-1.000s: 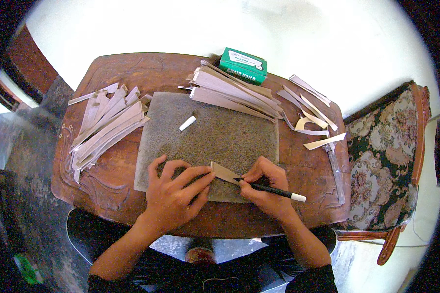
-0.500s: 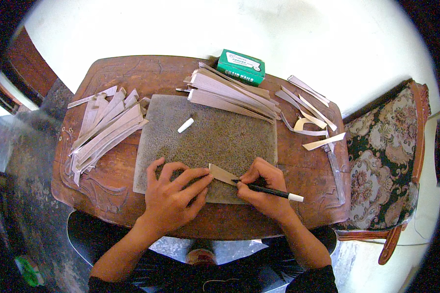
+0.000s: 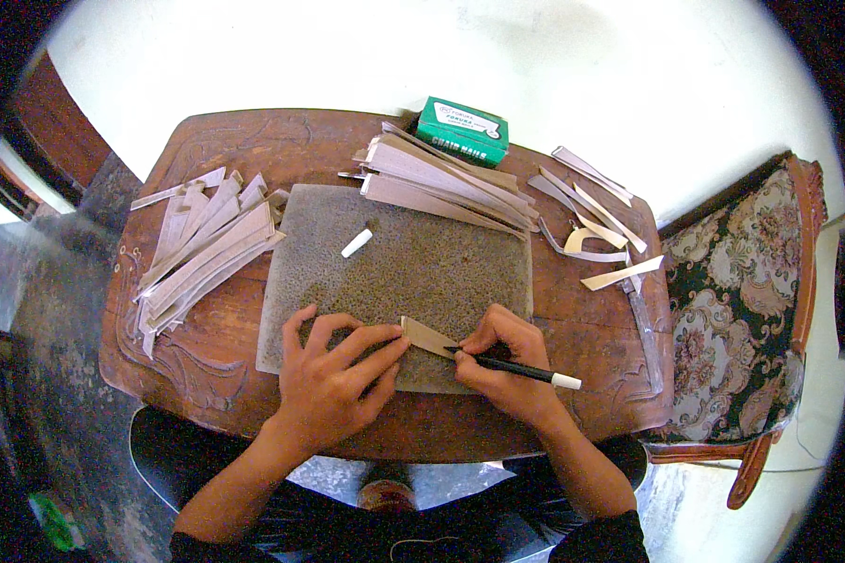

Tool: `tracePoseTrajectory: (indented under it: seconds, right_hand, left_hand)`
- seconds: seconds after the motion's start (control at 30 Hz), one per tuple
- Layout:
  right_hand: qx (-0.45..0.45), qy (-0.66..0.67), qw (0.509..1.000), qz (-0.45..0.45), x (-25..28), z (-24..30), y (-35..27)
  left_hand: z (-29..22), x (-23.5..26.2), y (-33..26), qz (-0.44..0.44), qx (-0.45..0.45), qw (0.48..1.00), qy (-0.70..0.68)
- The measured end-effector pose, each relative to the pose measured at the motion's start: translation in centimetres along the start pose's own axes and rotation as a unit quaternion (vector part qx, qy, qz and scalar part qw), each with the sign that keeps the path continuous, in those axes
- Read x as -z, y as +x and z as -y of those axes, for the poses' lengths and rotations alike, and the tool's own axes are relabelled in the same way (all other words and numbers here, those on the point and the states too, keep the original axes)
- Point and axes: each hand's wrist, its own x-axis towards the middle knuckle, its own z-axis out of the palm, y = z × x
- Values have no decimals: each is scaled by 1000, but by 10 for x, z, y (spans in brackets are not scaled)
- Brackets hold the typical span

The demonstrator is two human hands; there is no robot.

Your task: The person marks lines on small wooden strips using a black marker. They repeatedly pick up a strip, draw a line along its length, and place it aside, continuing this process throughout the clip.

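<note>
A short brown strip (image 3: 429, 338) lies on the near part of a dark speckled board (image 3: 385, 281). My left hand (image 3: 333, 371) rests on the board with fingers spread, and its fingertips touch the strip's left end. In my right hand (image 3: 512, 366) is a black marker (image 3: 514, 367) with a white tail end. The marker's tip meets the strip near its right part, where my right fingers partly cover it. A small white cap (image 3: 357, 243) lies loose on the board, farther off.
The carved wooden table (image 3: 225, 328) holds a stack of brown strips (image 3: 441, 183) at the board's far edge and another pile (image 3: 207, 244) on the left. Pale curved offcuts (image 3: 620, 272) are scattered on the right. A green box (image 3: 463, 131) stands behind; a floral chair (image 3: 732, 310) is at right.
</note>
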Motion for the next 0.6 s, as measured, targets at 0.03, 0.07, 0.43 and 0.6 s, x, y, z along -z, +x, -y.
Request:
tracePoseTrajectory:
  seconds: [0.03, 0.07, 0.43, 0.6]
  right_hand:
    - [-1, -6, 1000, 2, 1, 1, 0]
    - [-3, -13, 1000, 5, 1, 2, 1]
    - [-17, 50, 998, -19, 13, -5, -14]
    - [-11, 39, 999, -17, 12, -3, -15]
  left_hand:
    - [0, 0, 0, 0, 1, 1000, 0]
    - [0, 0, 0, 0, 0, 1000, 3]
    - [-2, -1, -1, -5, -18, 999, 29]
    - [-7, -10, -7, -17, -16, 999, 33]
